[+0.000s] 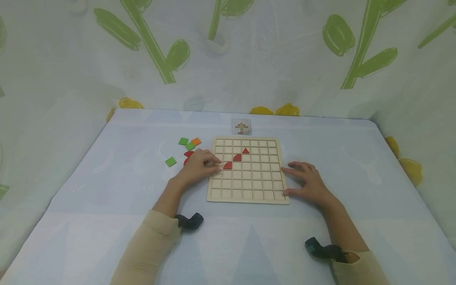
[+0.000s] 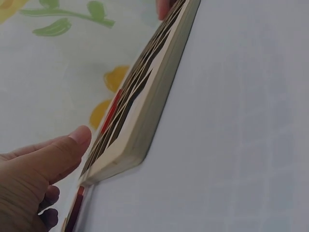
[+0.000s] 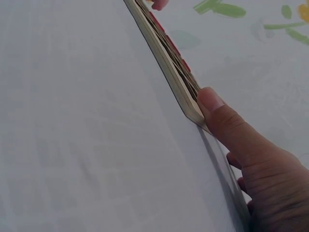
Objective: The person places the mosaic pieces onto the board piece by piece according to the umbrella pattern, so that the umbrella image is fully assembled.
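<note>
On the wooden grid board (image 1: 258, 184), the left hand (image 1: 198, 163), grip unclear, likely sets red tiles (image 1: 237, 158); the relaxed right hand (image 1: 305, 183) touches its edge; precise seating probably follows.

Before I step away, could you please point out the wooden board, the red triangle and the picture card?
Wooden board (image 1: 247, 175): head view, a bare square near its middle.
Red triangle (image 1: 246, 151): head view, middle of its face.
Picture card (image 1: 241, 127): head view, near its centre.
</note>
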A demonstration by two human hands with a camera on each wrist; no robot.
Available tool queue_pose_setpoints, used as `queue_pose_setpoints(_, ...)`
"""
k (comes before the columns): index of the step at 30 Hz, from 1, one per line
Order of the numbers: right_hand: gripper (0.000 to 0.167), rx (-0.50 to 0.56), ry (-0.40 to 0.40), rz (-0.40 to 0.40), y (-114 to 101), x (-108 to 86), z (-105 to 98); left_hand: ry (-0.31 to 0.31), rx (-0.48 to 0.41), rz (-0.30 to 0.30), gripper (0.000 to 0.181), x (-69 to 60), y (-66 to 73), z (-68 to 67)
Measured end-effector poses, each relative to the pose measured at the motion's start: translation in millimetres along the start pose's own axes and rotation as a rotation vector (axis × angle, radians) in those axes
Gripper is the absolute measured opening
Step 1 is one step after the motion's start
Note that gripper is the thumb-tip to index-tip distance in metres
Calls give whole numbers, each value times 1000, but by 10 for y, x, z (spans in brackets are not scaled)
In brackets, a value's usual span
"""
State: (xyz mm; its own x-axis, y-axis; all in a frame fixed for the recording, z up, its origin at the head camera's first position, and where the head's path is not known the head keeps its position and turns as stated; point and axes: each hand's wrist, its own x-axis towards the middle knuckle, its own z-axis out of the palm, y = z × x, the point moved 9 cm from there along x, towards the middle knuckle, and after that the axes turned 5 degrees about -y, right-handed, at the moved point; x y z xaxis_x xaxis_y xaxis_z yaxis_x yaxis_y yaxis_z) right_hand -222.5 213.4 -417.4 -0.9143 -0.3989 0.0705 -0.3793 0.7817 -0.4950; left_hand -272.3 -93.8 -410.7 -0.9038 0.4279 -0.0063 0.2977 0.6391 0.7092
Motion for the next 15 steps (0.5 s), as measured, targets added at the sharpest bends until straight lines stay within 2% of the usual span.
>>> queue_pose_setpoints(8,70,-11,1,-8,-17,-3,3,29,26,-21,24,-102,-92,-111)
queue_pose_setpoints(12,70,-10,-2,-2,-20,-6,-2,83,87,-17,26,-136,-123,-191)
queue_pose_setpoints(15,69,-5,-1,-5,-28,-8,-8,124,135,-40,27,-153,-168,-240)
